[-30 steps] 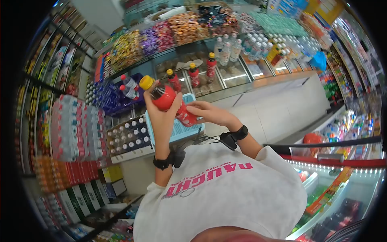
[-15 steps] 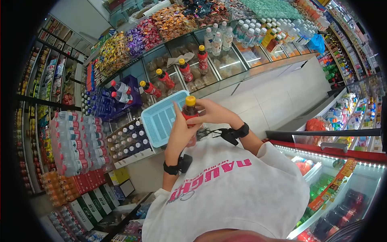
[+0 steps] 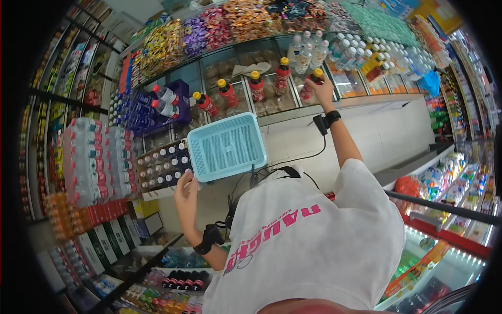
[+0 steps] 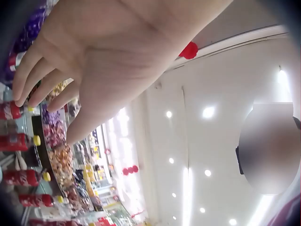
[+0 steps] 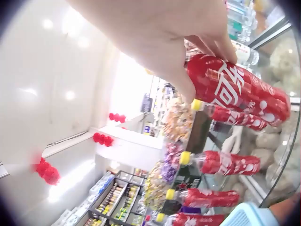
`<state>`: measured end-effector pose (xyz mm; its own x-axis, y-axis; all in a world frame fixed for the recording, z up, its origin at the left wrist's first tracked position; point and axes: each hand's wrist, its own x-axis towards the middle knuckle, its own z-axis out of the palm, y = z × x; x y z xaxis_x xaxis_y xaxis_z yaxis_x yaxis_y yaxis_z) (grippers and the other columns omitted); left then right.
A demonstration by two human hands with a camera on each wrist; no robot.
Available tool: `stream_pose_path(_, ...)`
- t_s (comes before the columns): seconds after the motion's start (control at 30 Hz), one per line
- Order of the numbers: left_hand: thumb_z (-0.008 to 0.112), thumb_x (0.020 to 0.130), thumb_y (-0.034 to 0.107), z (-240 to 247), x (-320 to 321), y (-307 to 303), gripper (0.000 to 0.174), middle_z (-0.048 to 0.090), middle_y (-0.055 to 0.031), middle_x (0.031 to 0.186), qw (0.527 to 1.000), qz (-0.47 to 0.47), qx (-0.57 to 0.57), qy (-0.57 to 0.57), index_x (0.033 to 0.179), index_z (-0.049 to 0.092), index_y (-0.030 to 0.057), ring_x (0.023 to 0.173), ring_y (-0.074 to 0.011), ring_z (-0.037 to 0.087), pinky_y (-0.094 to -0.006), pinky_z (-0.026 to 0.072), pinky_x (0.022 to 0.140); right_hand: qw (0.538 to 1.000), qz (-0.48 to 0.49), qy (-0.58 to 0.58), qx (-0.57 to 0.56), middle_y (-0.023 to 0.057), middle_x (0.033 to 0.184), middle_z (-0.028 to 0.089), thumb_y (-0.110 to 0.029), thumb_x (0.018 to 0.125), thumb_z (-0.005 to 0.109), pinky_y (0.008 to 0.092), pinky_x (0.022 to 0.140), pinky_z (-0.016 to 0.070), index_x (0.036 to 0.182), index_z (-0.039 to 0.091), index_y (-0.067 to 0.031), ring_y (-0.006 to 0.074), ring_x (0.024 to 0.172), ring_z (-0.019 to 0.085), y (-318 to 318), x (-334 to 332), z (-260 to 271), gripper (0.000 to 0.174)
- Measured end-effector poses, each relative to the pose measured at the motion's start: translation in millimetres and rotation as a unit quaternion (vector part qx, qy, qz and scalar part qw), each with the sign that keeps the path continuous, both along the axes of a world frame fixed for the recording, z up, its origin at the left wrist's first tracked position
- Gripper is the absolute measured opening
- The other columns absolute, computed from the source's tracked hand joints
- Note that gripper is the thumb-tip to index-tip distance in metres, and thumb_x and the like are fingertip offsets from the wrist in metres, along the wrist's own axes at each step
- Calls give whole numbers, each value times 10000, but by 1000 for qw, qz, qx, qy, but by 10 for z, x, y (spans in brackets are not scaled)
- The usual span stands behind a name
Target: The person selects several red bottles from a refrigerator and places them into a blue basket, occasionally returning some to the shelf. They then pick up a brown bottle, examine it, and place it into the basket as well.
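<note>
My right hand (image 3: 324, 91) grips a red-labelled cola bottle (image 3: 308, 90) with a yellow cap, upright over the glass counter at the right end of a row of similar bottles (image 3: 257, 87). In the right wrist view, fingers and thumb wrap the upper part of the bottle (image 5: 240, 89). My left hand (image 3: 186, 194), empty with fingers loosely extended, is beside the near left corner of a light blue basket (image 3: 227, 146); whether it touches the rim cannot be told. In the left wrist view the palm of the left hand (image 4: 103, 61) shows, holding nothing. The basket is empty.
Clear bottles (image 3: 303, 57) stand right of the cola row. Behind lie heaps of wrapped sweets (image 3: 251, 20). A purple crate (image 3: 180, 102) and a box of white-capped bottles (image 3: 164, 166) are left of the basket. A red-edged freezer (image 3: 449, 235) is at the right.
The bottle held in both hands near my chest is now in my right hand alone, out over the counter. My left hand has let go and moved left, to the basket's near corner.
</note>
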<state>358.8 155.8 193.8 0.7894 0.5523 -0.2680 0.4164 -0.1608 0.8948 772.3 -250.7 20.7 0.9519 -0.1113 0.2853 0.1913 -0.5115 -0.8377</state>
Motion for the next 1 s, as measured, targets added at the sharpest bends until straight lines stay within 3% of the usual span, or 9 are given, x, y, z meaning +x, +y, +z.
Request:
stream_pose_path(0.33,631,1051,270,-57,-472,-152,469,656,-164,1286,986,161,-46,27,1398,564,-38,1189,-238,651,-356,522,990,996,-51,26,68,127,1030,771,-302,739,893,371,869,550,1154,692,-18,264,951,748,-219,923,-701,541)
stream_pose_path(0.47,638,1047,274,-179,-514,-173,471,663,-160,1270,982,174,-69,37,1392,570,-39,1184,-238,653,-352,515,1002,993,-14,95,67,118,1185,700,-225,759,907,333,920,514,1305,619,2,206,1049,676,-231,904,-553,658)
stream_pose_path(0.67,660,1035,252,-385,-578,-95,447,673,-129,1227,983,161,-90,9,1367,590,-40,1135,-189,648,-331,512,979,991,10,62,115,112,1112,734,-267,734,907,371,903,540,1230,632,-4,232,1009,704,-391,1121,-1008,625)
stream_pose_path(0.73,672,1027,236,-381,-584,-102,432,679,-115,1201,986,141,-90,-3,1359,597,-30,1112,-175,647,-317,513,962,976,79,115,168,83,1045,704,-209,763,895,366,874,548,1235,584,-11,245,977,705,-299,930,-646,599)
stream_pose_path(0.77,678,1023,228,-367,-620,-84,424,682,-109,1188,986,144,-86,-6,1355,601,-25,1100,-169,647,-311,514,954,994,46,71,73,67,957,694,-157,790,877,355,864,557,1242,560,-22,248,917,720,-338,1011,-775,569)
stream_pose_path(0.87,689,1014,231,-345,-752,-53,398,696,-98,1134,985,155,-70,-32,1323,618,-9,1065,-160,657,-296,524,917,932,295,185,105,120,1291,695,-211,1059,486,417,1081,476,1243,683,49,262,1164,670,-624,983,-872,375)
stream_pose_path(0.9,690,1013,237,-380,-839,-29,393,701,-101,1125,981,173,-66,-52,1313,623,-7,1051,-160,663,-298,531,904,939,195,199,199,101,1110,740,-135,961,711,344,887,570,1202,693,-32,199,1021,711,-605,903,-856,263)
stream_pose_path(0.93,692,1011,240,-405,-926,4,379,709,-105,1119,979,188,-48,-60,1291,632,-8,1036,-162,673,-302,540,892,925,153,291,190,61,1223,714,-159,1003,645,367,993,526,1248,683,-72,177,1171,655,-511,603,-543,263)
stream_pose_path(1.0,692,1007,241,-453,-1064,40,343,725,-107,1086,970,225,-31,-86,1239,654,-9,996,-169,692,-307,554,878,892,189,389,130,62,1212,704,-196,1016,635,324,916,548,1255,663,-54,171,1062,678,-202,281,-200,280)
